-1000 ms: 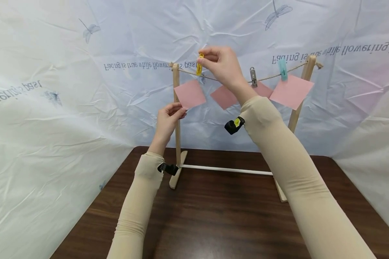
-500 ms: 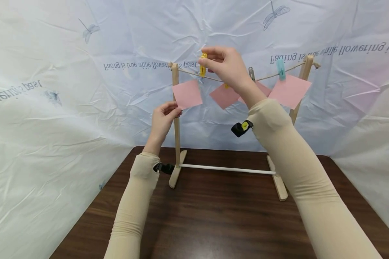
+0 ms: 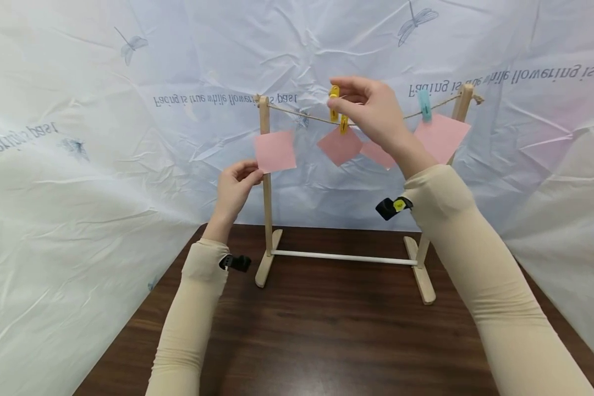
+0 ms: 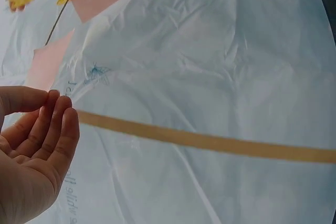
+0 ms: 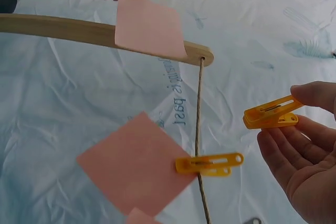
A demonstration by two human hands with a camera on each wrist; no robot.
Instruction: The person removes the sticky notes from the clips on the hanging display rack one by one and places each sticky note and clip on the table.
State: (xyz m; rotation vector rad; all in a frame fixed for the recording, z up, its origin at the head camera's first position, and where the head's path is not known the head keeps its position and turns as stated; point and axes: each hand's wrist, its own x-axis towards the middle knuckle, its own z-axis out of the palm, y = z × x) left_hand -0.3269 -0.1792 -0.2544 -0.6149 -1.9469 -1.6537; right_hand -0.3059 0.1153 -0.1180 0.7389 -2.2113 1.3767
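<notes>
One pink sheet is standing before a post, left grip pinching its corner, right grip pinching a yellow clip that, bumping the cord, could dislodge a hung sheet.

The head camera, as I observe, looks forward and down over the sleeved arms, far enough back for the wooden stand from end to end. The left wrist camera looks closely past the left hand; the right one, past the right hand. Both show the scene sideways and share the left post and the clipped pink paper.
</notes>
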